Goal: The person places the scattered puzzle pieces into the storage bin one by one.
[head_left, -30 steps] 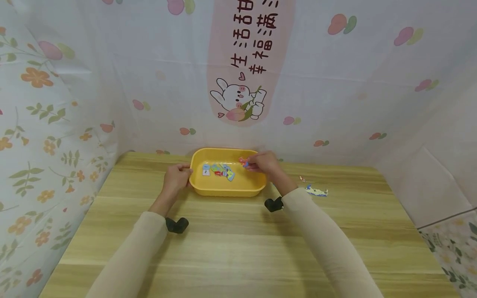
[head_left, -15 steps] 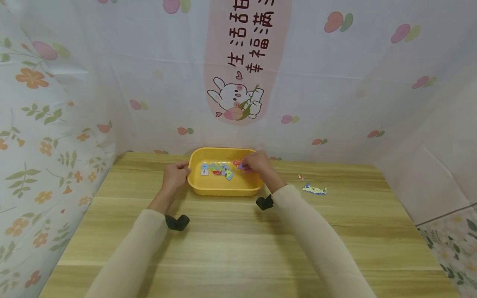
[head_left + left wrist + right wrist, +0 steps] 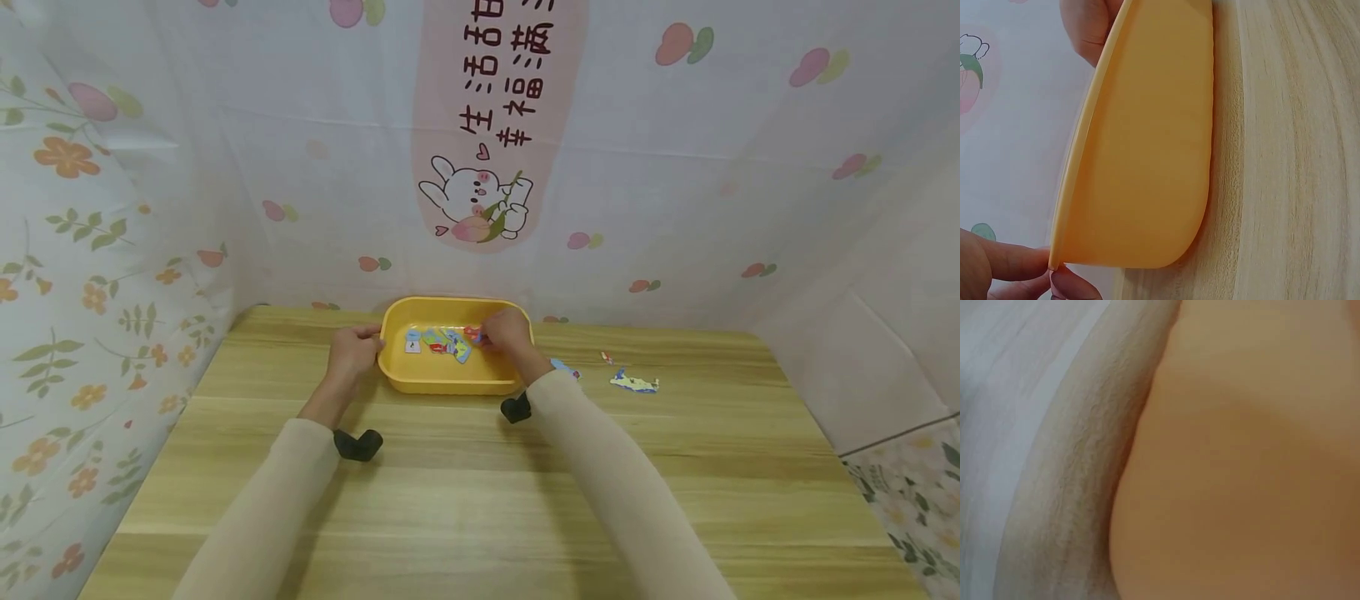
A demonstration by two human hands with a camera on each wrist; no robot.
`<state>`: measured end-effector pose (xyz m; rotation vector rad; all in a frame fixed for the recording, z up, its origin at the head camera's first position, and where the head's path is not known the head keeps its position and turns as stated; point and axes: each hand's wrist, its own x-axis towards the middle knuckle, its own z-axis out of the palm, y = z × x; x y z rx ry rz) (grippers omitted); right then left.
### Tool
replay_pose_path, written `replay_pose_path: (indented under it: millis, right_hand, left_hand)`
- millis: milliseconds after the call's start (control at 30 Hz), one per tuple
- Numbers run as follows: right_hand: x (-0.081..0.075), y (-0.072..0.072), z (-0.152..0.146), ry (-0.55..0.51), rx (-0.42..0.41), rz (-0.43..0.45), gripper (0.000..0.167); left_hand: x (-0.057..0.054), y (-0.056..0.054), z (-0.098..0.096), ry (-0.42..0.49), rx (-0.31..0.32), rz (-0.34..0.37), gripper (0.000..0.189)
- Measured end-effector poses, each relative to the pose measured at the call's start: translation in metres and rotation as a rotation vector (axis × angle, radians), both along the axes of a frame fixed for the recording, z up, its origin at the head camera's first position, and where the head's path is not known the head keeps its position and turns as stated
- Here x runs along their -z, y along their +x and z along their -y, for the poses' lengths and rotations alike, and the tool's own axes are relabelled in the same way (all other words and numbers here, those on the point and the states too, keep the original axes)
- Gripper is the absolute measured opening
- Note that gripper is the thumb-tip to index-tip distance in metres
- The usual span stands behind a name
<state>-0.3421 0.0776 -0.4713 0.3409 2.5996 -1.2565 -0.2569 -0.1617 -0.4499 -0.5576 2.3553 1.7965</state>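
A yellow plastic basin [image 3: 450,387] stands at the back of the wooden table. My left hand [image 3: 352,354] pinches its left rim between thumb and fingers [image 3: 1019,259], seen at the bottom of the left wrist view. Inside the basin, my right hand [image 3: 507,330] holds a small red and blue paper cutout [image 3: 472,334] low over the floor; the fingertips are partly hidden. Left of it lie several colourful cutouts [image 3: 455,346] and a light blue and white one [image 3: 412,342]. Only the basin's outer wall [image 3: 1229,487] and the table show in the right wrist view.
Right of the basin, on the table [image 3: 450,500], lie a yellow and blue cutout [image 3: 633,382], a small red and white one [image 3: 606,357] and a blue one [image 3: 565,367] beside the right sleeve. A patterned cloth [image 3: 480,283] hangs directly behind the basin.
My right hand has moved left inside the basin, bringing the red and blue cutout closer to the other cutouts. The left hand stays on the rim. The blue cutout beside the sleeve has come into view.
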Motion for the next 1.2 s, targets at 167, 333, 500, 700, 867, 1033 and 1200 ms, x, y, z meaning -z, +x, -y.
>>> replay_pose_path:
  millis: [167, 333, 500, 700, 867, 1033, 1200]
  right_hand:
    - [0.074, -0.047, -0.016, -0.070, -0.049, -0.072, 0.022]
    - [0.041, -0.025, -0.003, -0.097, 0.070, 0.019, 0.021]
    - [-0.003, 0.009, 0.005, -0.077, 0.088, 0.038, 0.023]
    - [-0.008, 0.011, 0.008, -0.043, 0.088, 0.040, 0.025]
    - [-0.005, 0.008, 0.009, -0.011, 0.070, 0.026, 0.024]
    - [0.045, -0.026, -0.002, 0.085, -0.044, -0.065, 0.027]
    - [-0.002, 0.004, 0.009, 0.155, -0.031, 0.008, 0.020]
  left_hand:
    - [0.000, -0.001, 0.000, 0.005, -0.003, -0.007, 0.039]
    - [0.000, 0.000, -0.001, 0.002, -0.012, 0.001, 0.038]
    - [-0.002, -0.001, -0.001, 0.036, -0.020, 0.016, 0.039]
    - [-0.003, -0.003, -0.001, 0.063, -0.028, 0.019, 0.040]
    - [-0.004, -0.004, -0.001, 0.076, -0.035, 0.035, 0.040]
    - [-0.002, -0.005, 0.001, 0.105, -0.031, 0.054, 0.040]
    - [-0.004, -0.007, 0.003, 0.142, -0.021, 0.069, 0.041]
